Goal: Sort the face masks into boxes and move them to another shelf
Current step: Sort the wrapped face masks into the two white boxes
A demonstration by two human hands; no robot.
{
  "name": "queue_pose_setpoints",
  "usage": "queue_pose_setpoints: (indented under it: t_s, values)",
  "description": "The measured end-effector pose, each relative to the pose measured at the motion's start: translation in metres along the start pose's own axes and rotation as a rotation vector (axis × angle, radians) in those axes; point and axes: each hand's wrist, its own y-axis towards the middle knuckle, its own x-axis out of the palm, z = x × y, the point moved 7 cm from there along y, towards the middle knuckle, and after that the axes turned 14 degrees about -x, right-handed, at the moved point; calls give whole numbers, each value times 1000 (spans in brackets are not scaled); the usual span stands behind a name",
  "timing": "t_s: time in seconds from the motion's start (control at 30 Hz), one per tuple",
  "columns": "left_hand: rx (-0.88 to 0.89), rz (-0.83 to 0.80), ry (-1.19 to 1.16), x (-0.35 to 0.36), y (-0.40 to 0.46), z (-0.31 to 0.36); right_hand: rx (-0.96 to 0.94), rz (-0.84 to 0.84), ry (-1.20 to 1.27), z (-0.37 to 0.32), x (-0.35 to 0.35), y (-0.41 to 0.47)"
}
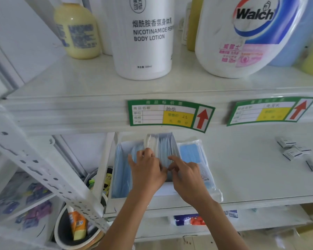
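White metal shelving fills our view, and we are working at the middle shelf [251, 168], just under a front rail with two green price tags [170, 114]. Our left hand [147, 170] is down in the white box [114, 159], its fingers curled over the tops of the upright mask packets [163, 147], and it seems to pinch one pale packet near the middle of the row. Our right hand [185, 175] sits just beside it, touching it at the fingertips, index finger stretched out and the rest loosely bent over the packets' edges; whether it truly grips anything we cannot tell. The packets stand on edge, their long sides running from us toward the back of the shelf, packed side by side across the box. Just right of the box, touching its wall, lies a flat clear bag of blue masks [193, 154], its long axis also running away from us; our right hand is clearly the nearer one, so we judge it the natural hand to pick that bag up next. Further right, well apart, a few small grey boxes [293, 148] lie scattered. Above, a lotion bottle [145, 38] and a Walch jug [242, 33] stand on the upper shelf.
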Motion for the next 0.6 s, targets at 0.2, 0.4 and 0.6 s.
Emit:
queue_pose_setpoints:
  t_s: [0.2,0.4,0.6]
  values:
    - [-18,36,-35,2,1,-5,51,15,-94,3,-4,1]
    - [-18,45,-34,0,3,-4,221,-88,-51,11,4,11]
    - [-55,12,-2,0,8,-1,223,-169,-84,12,11,4]
